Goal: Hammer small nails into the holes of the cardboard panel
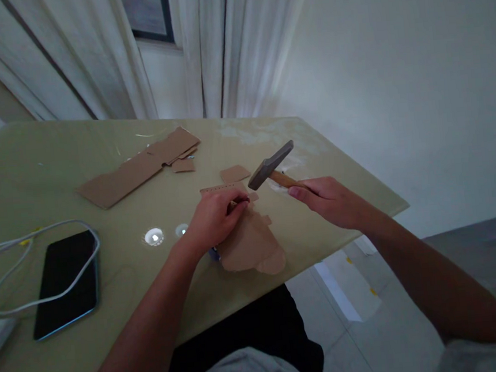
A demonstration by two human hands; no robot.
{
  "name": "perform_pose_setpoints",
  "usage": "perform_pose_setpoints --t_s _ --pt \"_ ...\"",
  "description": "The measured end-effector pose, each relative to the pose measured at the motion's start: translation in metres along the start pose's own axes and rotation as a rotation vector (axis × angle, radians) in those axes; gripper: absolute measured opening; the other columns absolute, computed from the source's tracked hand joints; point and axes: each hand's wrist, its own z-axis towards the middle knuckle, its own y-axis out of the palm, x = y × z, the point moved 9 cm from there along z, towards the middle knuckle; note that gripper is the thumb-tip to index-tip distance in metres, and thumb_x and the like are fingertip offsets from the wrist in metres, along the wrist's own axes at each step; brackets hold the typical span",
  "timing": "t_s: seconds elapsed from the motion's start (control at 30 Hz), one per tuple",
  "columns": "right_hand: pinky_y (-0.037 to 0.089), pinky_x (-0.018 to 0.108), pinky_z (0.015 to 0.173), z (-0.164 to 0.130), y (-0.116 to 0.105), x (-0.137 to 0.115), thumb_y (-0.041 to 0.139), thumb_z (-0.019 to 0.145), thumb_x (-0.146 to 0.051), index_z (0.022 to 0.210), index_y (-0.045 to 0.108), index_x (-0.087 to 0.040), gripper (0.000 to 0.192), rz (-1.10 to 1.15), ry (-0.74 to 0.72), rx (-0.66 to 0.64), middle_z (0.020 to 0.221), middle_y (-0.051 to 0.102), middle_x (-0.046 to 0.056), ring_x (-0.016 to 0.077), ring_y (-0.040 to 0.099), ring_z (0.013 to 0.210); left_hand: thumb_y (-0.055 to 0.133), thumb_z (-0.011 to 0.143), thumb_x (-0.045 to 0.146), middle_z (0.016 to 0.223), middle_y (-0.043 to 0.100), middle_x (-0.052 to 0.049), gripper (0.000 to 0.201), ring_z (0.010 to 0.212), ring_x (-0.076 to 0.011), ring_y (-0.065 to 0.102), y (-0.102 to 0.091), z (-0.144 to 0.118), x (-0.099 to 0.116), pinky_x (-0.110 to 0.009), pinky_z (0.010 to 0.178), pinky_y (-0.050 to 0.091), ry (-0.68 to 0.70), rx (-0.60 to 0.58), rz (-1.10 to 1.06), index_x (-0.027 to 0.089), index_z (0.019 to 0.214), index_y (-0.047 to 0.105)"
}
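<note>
My right hand point(330, 201) is wrapped round the wooden handle of a hammer point(271, 165). The grey metal head hangs in the air above the table, a little right of my left hand. Fingers pinched, my left hand point(218, 218) rests over a cut piece of brown cardboard point(248, 241) with rounded lower corners. What sits between its fingertips is too small to make out. A row of small dark holes runs along the top edge of a cardboard strip point(222, 188) just behind that hand. Something dark blue peeks out under the left wrist, mostly hidden.
Long cardboard strips point(138, 171) lie at the back of the glossy table point(123, 243), with small scraps point(235, 173) nearer me. On the left are a black tablet point(68, 283) and a looped white cable point(90, 263). A white wall point(417, 90) borders the right side.
</note>
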Motion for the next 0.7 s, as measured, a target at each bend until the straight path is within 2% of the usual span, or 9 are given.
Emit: perform_pose_setpoints --t_s 0.13,0.33,0.53,0.7 --pt "0.033 0.035 0.068 0.002 0.007 -0.004 0.035 0.106 -0.090 0.071 0.055 -0.023 0.078 -0.043 -0.023 -0.056 0.068 0.057 0.001 0.0179 0.054 0.066 0.066 0.105 0.023 0.097 0.084 -0.005 0.015 0.086 -0.0238 0.074 0.001 0.000 0.000 -0.036 0.078 0.049 0.008 0.000 0.027 0.022 0.103 0.081" --pt "0.033 0.035 0.068 0.000 -0.007 -0.007 0.037 0.106 -0.089 0.075 0.057 -0.023 0.076 0.012 0.026 0.019 0.071 0.057 0.001 0.0179 0.053 0.069 0.065 0.106 0.024 0.101 0.085 -0.005 0.015 0.091 -0.0245 0.076 0.002 0.000 -0.001 -0.036 0.081 0.051 0.026 0.008 0.029 0.023 0.104 0.080" --pt "0.033 0.035 0.068 -0.001 0.008 -0.011 0.037 0.107 -0.087 0.071 0.054 -0.023 0.076 -0.027 -0.007 -0.065 0.069 0.058 0.001 0.0181 0.055 0.068 0.065 0.104 0.022 0.098 0.085 -0.006 0.015 0.088 -0.0249 0.075 0.002 0.000 0.000 -0.036 0.078 0.050 0.011 -0.006 0.061 0.022 0.102 0.080" --pt "0.032 0.034 0.065 -0.003 0.000 -0.007 0.038 0.105 -0.091 0.072 0.056 -0.023 0.077 0.011 0.021 0.014 0.067 0.055 0.000 0.0175 0.052 0.065 0.065 0.106 0.024 0.098 0.085 -0.005 0.016 0.087 -0.0241 0.076 0.002 0.000 0.001 -0.037 0.082 0.053 0.026 0.000 0.034 0.024 0.104 0.081"
